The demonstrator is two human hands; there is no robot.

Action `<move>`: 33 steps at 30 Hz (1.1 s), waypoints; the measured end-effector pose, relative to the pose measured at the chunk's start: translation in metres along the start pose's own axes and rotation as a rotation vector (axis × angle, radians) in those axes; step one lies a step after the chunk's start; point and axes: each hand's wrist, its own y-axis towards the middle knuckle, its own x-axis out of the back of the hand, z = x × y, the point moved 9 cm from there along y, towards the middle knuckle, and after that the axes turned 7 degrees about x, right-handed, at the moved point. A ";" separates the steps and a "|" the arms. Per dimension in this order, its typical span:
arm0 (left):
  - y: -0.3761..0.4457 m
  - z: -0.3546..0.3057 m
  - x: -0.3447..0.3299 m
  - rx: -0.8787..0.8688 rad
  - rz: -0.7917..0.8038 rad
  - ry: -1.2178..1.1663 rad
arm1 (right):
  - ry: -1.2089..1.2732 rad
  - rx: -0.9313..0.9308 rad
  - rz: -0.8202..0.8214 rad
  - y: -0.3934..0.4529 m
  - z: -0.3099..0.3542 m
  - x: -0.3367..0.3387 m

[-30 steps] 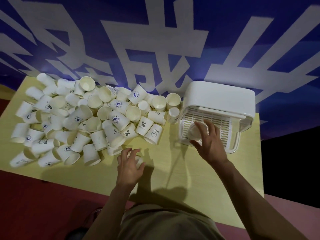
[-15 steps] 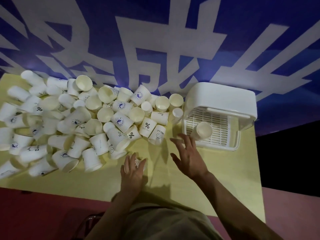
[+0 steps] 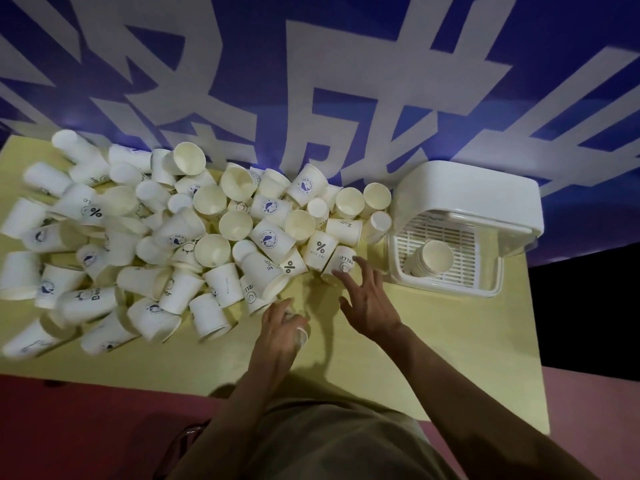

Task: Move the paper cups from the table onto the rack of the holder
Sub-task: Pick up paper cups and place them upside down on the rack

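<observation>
A heap of several white paper cups [image 3: 180, 237] covers the left and middle of the yellow table [image 3: 450, 341], most lying on their sides. The white holder [image 3: 467, 192] stands at the right, and a short stack of cups [image 3: 433, 259] lies on its slatted rack [image 3: 460, 237]. My right hand [image 3: 369, 301] has its fingers spread, with the fingertips at a "HELLO" cup [image 3: 343, 261] on the pile's right edge. My left hand [image 3: 282, 327] curls down over a paper cup [image 3: 302, 336] at the table's front; only a bit of that cup's rim shows.
A blue wall with large white characters [image 3: 311, 81] rises right behind the table. The table's front edge [image 3: 138, 382] borders a reddish floor. Bare yellow tabletop lies in front of the holder and to the right of my hands.
My right hand let go of the cup on the rack and swung left to the "HELLO" cup. My left hand stayed over its cup at the front.
</observation>
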 end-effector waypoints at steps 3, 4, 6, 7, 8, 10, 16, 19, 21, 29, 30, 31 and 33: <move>0.000 0.009 0.016 0.053 -0.049 -0.021 | 0.004 -0.031 0.067 0.015 0.007 -0.014; 0.000 0.007 0.018 0.024 -0.036 -0.013 | 0.009 -0.041 0.089 0.020 0.009 -0.019; -0.004 0.000 0.024 -0.091 -0.046 0.060 | 0.033 -0.067 0.123 0.026 0.011 -0.025; -0.006 -0.002 0.029 -0.126 -0.056 0.064 | 0.045 -0.084 0.135 0.028 0.012 -0.027; -0.007 -0.005 0.031 -0.175 -0.055 0.075 | 0.054 -0.102 0.146 0.030 0.012 -0.029; -0.009 -0.014 0.034 -0.298 -0.125 0.167 | 0.069 -0.139 0.168 0.032 0.011 -0.032; -0.005 0.009 0.020 -0.114 0.023 0.063 | 0.034 -0.190 0.211 0.029 0.004 -0.036; -0.005 0.009 0.018 -0.088 0.029 0.073 | -0.003 -0.205 0.186 0.021 -0.002 -0.034; -0.007 0.008 0.017 -0.112 0.017 0.115 | -0.020 -0.210 0.151 0.014 -0.006 -0.031; -0.004 0.001 0.014 0.033 0.036 0.008 | 0.070 -0.208 0.089 -0.026 -0.022 -0.022; -0.004 -0.006 0.014 0.022 0.034 0.013 | 0.074 -0.196 0.083 -0.032 -0.024 -0.020; -0.005 -0.013 0.013 0.007 0.030 0.021 | 0.075 -0.183 0.073 -0.038 -0.025 -0.017; -0.006 -0.031 0.011 -0.042 0.009 0.033 | 0.064 -0.146 0.039 -0.050 -0.027 -0.008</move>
